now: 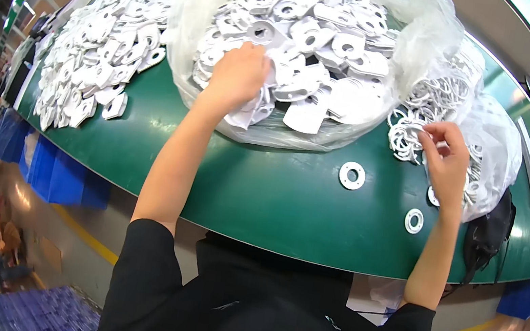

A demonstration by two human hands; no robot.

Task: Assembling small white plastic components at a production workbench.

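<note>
Black cloth of the wearer's shirt (271, 310) fills the lower edge, its short sleeves leaving both forearms bare over a smooth green table (260, 199); the left hand (240, 76) reaches into an open plastic bag (276, 138) and bends down onto the white pieces (350, 99) heaped inside it, its fingertips hidden, so I cannot tell whether it grips one; the right hand (446, 155) is at the thin white rings (406, 140) spilling from a second plastic bag (502, 136), thumb and forefinger curled close together — whether a ring is pinched between them I cannot tell. Much seems left to handle, to judge by the amounts: the open bag is well filled and the rings lie in a thick tangle; a broad heap (100, 52) of similar white pieces spreads over the table on the left, though whether that is finished work or waiting stock does not show. Two flat discs (344, 175) with round central holes lie loose before the bags, with what looks like another partly behind the right wrist; the pieces are flat and matt, many with a rounded end and a round hole; the rings are slim and open — and the bag film, clear and crumpled, catches the light in soft folds.
</note>
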